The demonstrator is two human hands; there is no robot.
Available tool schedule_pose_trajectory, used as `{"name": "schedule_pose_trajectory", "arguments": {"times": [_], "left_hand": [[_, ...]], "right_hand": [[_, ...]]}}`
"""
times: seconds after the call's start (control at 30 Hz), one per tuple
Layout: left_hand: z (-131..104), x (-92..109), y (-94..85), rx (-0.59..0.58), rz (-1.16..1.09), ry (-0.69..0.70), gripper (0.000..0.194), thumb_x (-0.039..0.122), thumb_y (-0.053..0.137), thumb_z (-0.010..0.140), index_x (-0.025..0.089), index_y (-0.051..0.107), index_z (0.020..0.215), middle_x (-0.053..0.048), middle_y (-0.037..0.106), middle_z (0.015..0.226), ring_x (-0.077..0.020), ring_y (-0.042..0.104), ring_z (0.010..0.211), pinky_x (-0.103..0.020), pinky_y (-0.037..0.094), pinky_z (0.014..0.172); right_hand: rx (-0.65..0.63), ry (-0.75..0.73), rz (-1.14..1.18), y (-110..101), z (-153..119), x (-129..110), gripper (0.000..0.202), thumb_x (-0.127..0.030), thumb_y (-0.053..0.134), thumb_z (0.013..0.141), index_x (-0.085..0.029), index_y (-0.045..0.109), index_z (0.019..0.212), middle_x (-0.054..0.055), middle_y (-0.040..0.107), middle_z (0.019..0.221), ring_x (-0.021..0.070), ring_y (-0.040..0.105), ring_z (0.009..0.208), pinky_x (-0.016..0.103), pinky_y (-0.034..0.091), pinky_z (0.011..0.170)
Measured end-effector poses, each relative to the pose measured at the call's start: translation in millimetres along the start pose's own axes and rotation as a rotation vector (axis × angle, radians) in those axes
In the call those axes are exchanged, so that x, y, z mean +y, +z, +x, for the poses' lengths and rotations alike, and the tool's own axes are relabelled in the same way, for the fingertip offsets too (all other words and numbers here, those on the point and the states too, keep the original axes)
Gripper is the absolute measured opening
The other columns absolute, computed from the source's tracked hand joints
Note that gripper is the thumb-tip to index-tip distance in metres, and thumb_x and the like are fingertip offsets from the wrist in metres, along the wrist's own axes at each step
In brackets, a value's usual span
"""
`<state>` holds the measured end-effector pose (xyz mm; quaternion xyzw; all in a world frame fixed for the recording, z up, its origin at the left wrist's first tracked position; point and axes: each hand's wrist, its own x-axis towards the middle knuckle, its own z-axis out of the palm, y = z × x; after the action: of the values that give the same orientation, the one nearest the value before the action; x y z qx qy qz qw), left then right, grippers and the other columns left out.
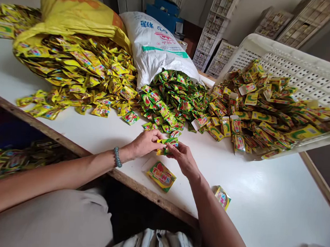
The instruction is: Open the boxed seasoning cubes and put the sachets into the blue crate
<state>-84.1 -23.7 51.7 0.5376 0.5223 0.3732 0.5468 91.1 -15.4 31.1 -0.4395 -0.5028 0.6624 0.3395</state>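
Both hands meet above the white table's front part. My left hand (pixel 145 144), with a beaded bracelet at the wrist, pinches the left side of small green and yellow candy packets (pixel 171 141). My right hand (pixel 184 159) grips their right side; fingers hide part of them, so I cannot tell how they overlap. Just below lies a flat yellow-green TWINS box (pixel 161 176), and another small box (pixel 222 198) is right of my right forearm. Loose green packets (pixel 175 96) spread beyond my fingers, with yellow packets (pixel 95 71) to their left.
A yellow sack (pixel 76 12) and a white sack (pixel 159 41) lie at the back, spilling packets. At right, a tilted white plastic basket (pixel 305 72) spills small cartons (pixel 266 116). Stacked crates (pixel 215 26) stand behind. More packets (pixel 17 163) sit below the table edge at left.
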Motion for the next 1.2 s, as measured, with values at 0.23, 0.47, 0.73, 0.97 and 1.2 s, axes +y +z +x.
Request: {"name": "schedule_pose_trajectory", "arguments": {"times": [0.23, 0.47, 0.73, 0.97, 1.2], "left_hand": [[-18, -11, -30.9, -0.181, 0.248, -0.254, 0.022, 0.036, 0.068, 0.063, 0.021, 0.053, 0.072, 0.004, 0.061, 0.051, -0.0142, 0.056, 0.045, -0.023, 0.039, 0.046], [-35, -28, -48.4, -0.402, 0.354, -0.271, 0.014, 0.034, 0.064, 0.065, 0.021, 0.067, 0.068, 0.004, 0.057, 0.047, -0.0137, 0.05, 0.045, -0.023, 0.033, 0.046], [-32, -22, -50.7, -0.274, 0.088, -0.251, 0.037, 0.047, 0.072, 0.069, 0.017, 0.066, 0.09, -0.001, 0.069, 0.073, -0.0166, 0.063, 0.068, -0.026, 0.046, 0.064], [-24, -20, -33.0, -0.168, -0.158, -0.157, 0.063, 0.041, 0.084, 0.058, 0.017, 0.057, 0.11, -0.008, 0.074, 0.101, -0.0242, 0.068, 0.097, -0.038, 0.05, 0.088], [-21, -26, -29.5, -0.104, 0.047, -0.079, 0.052, 0.044, 0.076, 0.067, 0.015, 0.058, 0.106, -0.01, 0.075, 0.1, -0.0282, 0.07, 0.095, -0.041, 0.054, 0.086]], "right_hand": [[-0.319, 0.18, -0.357, -35, -13, -21, 0.032, -0.044, 0.076, 0.071, -0.014, 0.073, 0.082, 0.002, 0.068, 0.073, 0.0131, 0.056, 0.067, 0.026, 0.045, 0.064], [-0.654, 0.03, -0.496, -12, -20, -17, 0.015, -0.034, 0.075, 0.071, -0.021, 0.078, 0.078, 0.001, 0.069, 0.08, 0.0155, 0.062, 0.071, 0.022, 0.048, 0.059], [-0.474, 0.227, -0.28, -3, -21, -19, 0.02, -0.037, 0.076, 0.07, -0.019, 0.073, 0.077, 0.001, 0.069, 0.074, 0.0145, 0.061, 0.064, 0.025, 0.048, 0.059], [0.016, -0.038, 0.245, 19, -8, 2, 0.03, -0.045, 0.074, 0.073, -0.021, 0.07, 0.091, 0.003, 0.071, 0.088, 0.0173, 0.064, 0.079, 0.032, 0.051, 0.078], [0.178, -0.188, 0.166, 10, -2, 2, 0.028, -0.045, 0.07, 0.077, -0.02, 0.067, 0.088, 0.002, 0.067, 0.083, 0.0153, 0.059, 0.077, 0.029, 0.046, 0.078]]}}
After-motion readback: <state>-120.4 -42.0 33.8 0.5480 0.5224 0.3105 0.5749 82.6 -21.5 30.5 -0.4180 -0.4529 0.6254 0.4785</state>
